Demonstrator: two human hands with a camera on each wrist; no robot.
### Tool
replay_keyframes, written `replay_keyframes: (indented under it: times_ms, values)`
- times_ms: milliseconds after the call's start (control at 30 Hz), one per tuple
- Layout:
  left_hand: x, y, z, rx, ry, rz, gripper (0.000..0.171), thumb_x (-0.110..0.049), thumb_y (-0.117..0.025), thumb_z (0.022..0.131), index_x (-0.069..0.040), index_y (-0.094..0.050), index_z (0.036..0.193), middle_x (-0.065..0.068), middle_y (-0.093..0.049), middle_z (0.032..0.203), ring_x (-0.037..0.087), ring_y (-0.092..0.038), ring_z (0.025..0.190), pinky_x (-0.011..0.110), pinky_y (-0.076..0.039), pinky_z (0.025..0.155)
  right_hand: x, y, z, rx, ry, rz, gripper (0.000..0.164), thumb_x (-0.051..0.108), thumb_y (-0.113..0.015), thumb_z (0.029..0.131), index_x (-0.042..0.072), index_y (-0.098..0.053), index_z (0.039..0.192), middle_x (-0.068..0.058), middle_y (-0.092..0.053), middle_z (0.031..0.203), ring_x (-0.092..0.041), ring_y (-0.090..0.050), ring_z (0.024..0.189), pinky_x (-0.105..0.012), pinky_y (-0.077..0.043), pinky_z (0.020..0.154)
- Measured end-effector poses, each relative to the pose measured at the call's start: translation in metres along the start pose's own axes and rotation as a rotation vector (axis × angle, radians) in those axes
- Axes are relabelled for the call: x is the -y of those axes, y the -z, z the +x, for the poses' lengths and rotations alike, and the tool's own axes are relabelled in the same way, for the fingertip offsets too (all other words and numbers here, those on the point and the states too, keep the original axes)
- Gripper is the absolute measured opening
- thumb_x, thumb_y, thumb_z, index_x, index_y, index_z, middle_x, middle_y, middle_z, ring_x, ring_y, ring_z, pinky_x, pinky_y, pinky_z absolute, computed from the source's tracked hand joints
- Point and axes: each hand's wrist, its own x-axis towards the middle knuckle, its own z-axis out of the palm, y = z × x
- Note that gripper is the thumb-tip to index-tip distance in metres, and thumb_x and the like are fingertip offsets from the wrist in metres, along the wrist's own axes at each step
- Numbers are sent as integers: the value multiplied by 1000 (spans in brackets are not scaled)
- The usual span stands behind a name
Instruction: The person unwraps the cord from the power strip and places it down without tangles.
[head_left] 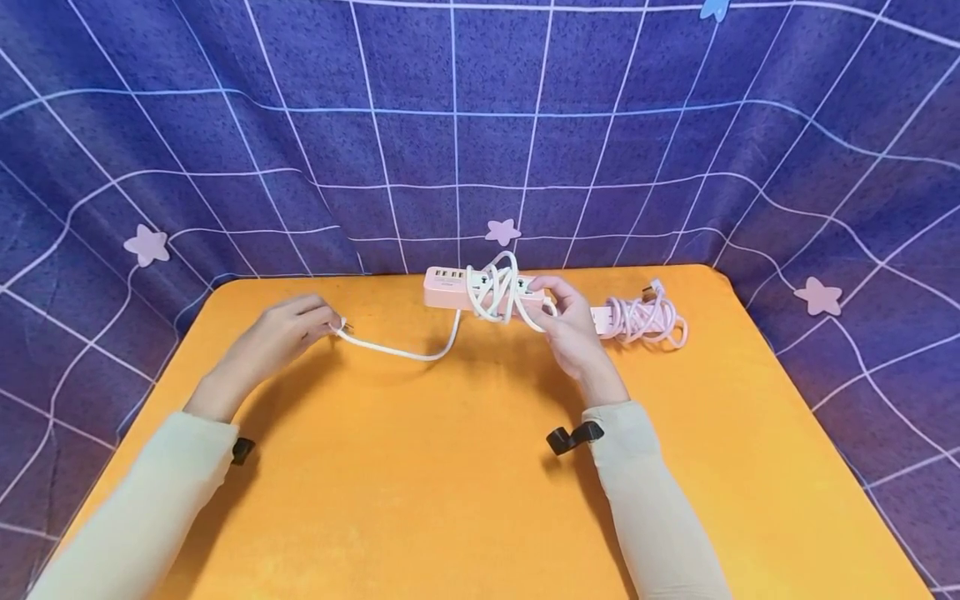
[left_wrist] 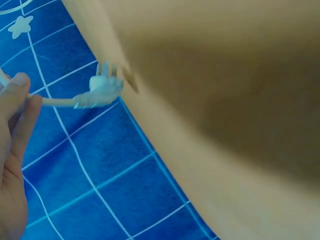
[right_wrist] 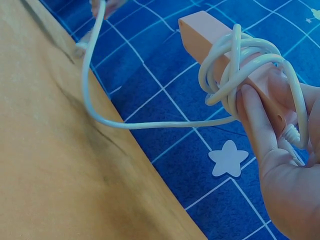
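My right hand grips one end of a pink power strip, which is held up over the far part of the table. Several loops of its white cord wrap round the strip's middle, and a free length sags across to the left. At that free end my left hand pinches the cord just behind the plug, whose prongs show in the left wrist view. The right wrist view has the fingers round the strip's end, beside the ribbed cord exit.
A second pink power strip, wound in its own pinkish cord, lies at the table's back right, partly behind my right hand. A blue gridded curtain with star shapes surrounds the orange table.
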Motion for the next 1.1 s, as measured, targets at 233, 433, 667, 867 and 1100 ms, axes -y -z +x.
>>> replay_keyframes:
  times_ms: [233,433,667,867,1100]
  values:
    - [-6,-4,-18,18,-36,-27,37,10,-89,72,-13,-72,95,0,-70,97,22,-66,87,36,-54,79,2,-1,0,-7,-12,-13,39,-21,-60,92,14,-69,103,-4,-58,120,-13,-61,96,-20,-59,80]
    - [-10,-7,-31,94,-46,-30,39,7,-93,68,-16,-66,86,-2,-65,92,21,-64,86,39,-54,72,1,-2,-1,-1,-12,-9,41,-23,-59,92,15,-69,103,-5,-57,121,-15,-61,100,-21,-60,82]
    - [-10,-13,-44,217,11,-28,46,4,-97,61,-18,-63,81,-4,-58,85,12,-53,79,33,-49,67,1,-3,-2,6,-13,1,41,-23,-57,92,15,-69,103,-5,-57,121,-15,-61,101,-23,-61,85]
    - [-11,-15,-43,280,72,-21,49,5,-99,58,-19,-60,78,-5,-54,80,7,-48,76,29,-45,65,1,-3,-3,6,-12,5,39,-22,-58,93,14,-68,104,-5,-58,121,-15,-62,101,-27,-62,87]
    - [-10,-13,-41,323,105,-21,48,12,-94,58,-18,-64,77,-5,-55,78,9,-52,73,31,-49,64,2,-3,-3,13,-17,13,39,-23,-57,92,13,-68,104,-6,-57,123,-16,-63,100,-25,-62,85]
